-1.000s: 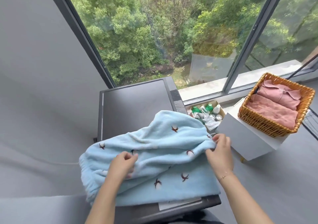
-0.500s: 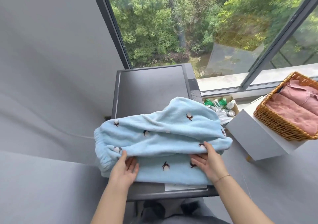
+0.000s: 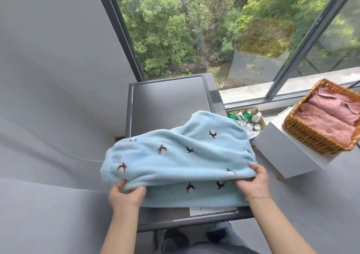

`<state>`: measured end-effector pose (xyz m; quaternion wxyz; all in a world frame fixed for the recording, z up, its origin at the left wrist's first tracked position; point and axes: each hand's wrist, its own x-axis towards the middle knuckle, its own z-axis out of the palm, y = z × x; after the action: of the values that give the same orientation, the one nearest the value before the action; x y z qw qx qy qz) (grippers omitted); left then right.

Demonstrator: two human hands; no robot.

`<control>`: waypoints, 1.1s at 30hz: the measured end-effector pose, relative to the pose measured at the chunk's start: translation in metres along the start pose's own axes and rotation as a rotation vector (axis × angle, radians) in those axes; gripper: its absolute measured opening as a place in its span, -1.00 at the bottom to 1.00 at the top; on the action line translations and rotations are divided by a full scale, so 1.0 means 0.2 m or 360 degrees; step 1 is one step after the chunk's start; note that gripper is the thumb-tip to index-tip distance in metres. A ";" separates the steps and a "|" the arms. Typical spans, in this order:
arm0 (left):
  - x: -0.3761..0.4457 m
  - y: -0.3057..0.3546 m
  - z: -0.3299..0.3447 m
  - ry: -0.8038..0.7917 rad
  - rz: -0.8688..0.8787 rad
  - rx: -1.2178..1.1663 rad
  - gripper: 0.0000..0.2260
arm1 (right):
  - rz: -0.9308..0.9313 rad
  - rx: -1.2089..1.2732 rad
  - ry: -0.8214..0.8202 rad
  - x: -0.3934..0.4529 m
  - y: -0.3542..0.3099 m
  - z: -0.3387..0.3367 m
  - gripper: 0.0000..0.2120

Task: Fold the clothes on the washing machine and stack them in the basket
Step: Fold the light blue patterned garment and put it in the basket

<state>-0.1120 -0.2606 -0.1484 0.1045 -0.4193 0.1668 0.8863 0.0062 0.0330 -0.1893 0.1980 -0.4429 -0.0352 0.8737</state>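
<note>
Obs, head cam: light-blue fleece garment [image 3: 181, 156] w/ small dark embroidered motifs lay on the dark washing-machine top [image 3: 167, 101], doubled over, upper layer humped and not flat on the lower one. Far right part of the garment overhung the machine edge toward a cardboard box of bottles [image 3: 246, 117].

Left hand [image 3: 126, 193]: fingers curled under the near-left edge of the upper layer, thumb on top, pinching fabric. Right hand [image 3: 253, 181]: gripped the near-right edge of the same layer, fingers over the top of the fold. Both were clamped on cloth, neither was spread.

Wicker basket [image 3: 311, 136] sat to the right on a white box [image 3: 282, 152], well apart from the machine. Pink folded clothes [image 3: 329, 117] were already inside, so some of the job looked done.

Judgement, step in hand: a fold of the fleece, approx. mid-fold.

How to do it well:
- Bring both pinched corners to the lower layer's near edge together, so the edges line up; one hand leading would skew the fold.
- Flatten the hump: fleece is bulky and traps air, so press w/ open palms from centre outward after laying it.
- Pull the overhanging part onto the top first, else its weight may drag the stack off toward the box.
- Keep the final packet narrower than the basket opening, so it stacks flat on the pink pieces.
</note>
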 end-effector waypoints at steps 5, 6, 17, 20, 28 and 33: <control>0.04 0.02 0.11 -0.0376 -0.0028 0.0401 -0.68 | 0.0034 -0.0235 0.0084 0.04 -0.12 0.16 -0.43; 0.06 0.04 0.17 -0.0430 -0.0022 0.0427 -0.74 | 0.0049 -0.0350 0.0142 0.08 -0.16 0.21 -0.58; 0.18 0.20 0.21 -0.0653 0.0227 0.0341 -0.67 | -0.1092 -0.0166 0.0021 -0.05 -0.10 0.36 -0.64; 0.30 0.28 0.01 -0.0641 0.0116 0.0485 -0.55 | -0.0728 -0.0079 0.0433 -0.01 0.07 0.07 -0.77; 0.27 0.27 0.04 -0.1229 -0.0202 0.0316 -0.48 | -0.0492 -0.0048 -0.0139 0.03 -0.11 0.05 -0.55; 0.24 0.31 0.16 -0.1003 -0.0515 0.0230 -0.56 | -0.0668 0.0019 0.0301 -0.05 0.07 -0.07 -0.67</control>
<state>-0.1845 -0.3036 -0.1532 0.3189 -0.1380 0.1200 0.9300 0.0169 0.0152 -0.1937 0.3806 -0.5045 -0.1027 0.7682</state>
